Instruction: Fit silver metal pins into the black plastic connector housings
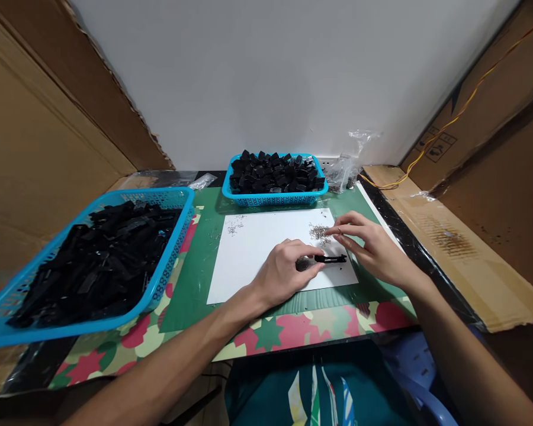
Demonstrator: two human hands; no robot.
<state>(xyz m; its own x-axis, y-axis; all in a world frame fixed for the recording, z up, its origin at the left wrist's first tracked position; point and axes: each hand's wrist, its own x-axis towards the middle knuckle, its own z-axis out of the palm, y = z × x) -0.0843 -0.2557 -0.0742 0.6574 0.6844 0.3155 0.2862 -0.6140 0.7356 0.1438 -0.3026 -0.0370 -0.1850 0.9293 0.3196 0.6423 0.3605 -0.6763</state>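
Pinched between the thumb and fingers of my left hand (288,266) is a slim black plastic part (333,259), held low over a white sheet (249,260). My right hand (364,239) hovers just beyond it, thumb and index finger brought close together beside a pile of tiny metal pieces (318,232). Whatever sits between those right fingertips is too small to name. A second dark heap, partly hidden, lies behind my left fingers. Some more tiny pieces (234,226) are scattered at the sheet's far left corner.
A large blue basket (177,236) of long black parts stands at left. At the back, a smaller blue basket (275,201) holds many black pieces, with clear plastic bags (342,171) beside it. Cardboard walls (493,160) flank the table; a yellow wire (420,160) runs down the right one.
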